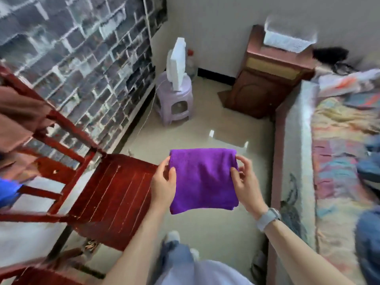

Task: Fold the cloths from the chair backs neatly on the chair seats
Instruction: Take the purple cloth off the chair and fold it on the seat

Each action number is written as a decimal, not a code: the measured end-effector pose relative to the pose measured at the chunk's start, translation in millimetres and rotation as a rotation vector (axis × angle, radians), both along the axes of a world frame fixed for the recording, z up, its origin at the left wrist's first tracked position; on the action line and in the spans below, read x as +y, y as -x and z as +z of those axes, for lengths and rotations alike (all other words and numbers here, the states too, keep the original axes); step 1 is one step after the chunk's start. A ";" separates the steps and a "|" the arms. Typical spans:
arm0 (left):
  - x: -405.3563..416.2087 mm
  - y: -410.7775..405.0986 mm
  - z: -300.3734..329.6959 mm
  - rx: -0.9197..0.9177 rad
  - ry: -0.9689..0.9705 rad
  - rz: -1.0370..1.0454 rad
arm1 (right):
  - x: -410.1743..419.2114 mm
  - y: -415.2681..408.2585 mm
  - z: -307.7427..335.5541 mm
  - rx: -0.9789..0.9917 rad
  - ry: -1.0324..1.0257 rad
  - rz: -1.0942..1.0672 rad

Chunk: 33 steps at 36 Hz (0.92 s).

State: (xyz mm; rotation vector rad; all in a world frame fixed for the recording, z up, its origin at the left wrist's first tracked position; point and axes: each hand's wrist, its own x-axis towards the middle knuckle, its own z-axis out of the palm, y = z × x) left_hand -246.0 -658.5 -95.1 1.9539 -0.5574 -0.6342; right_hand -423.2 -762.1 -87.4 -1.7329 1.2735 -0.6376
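Note:
A folded purple cloth (203,179) hangs in the air above the floor, just right of the red wooden chair's seat (115,198). My left hand (163,182) pinches its left edge, thumb on top. At the right edge, my right hand (243,177) pinches the cloth near the upper corner. A brown cloth (18,118) is draped over the chair back (61,128) at the far left. The seat is bare.
A second red chair (37,274) shows at the bottom left. A bed with a patterned cover (337,161) runs along the right. A lilac plastic stool (174,101) and a brown cabinet (267,79) stand by the far wall. A blue object (8,192) sits at the left edge.

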 end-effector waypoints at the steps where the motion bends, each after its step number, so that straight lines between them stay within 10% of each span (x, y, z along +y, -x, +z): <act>1: -21.2 0.7 4.1 0.009 0.012 -0.035 | -14.9 6.8 5.2 -0.016 0.007 -0.014; 12: -262.5 -22.1 35.3 0.109 0.196 -0.345 | -219.1 10.6 42.3 -0.085 0.024 -0.048; 33: -686.7 -60.8 24.7 0.156 -0.091 -0.786 | -601.8 -5.6 37.5 0.217 -0.126 -0.290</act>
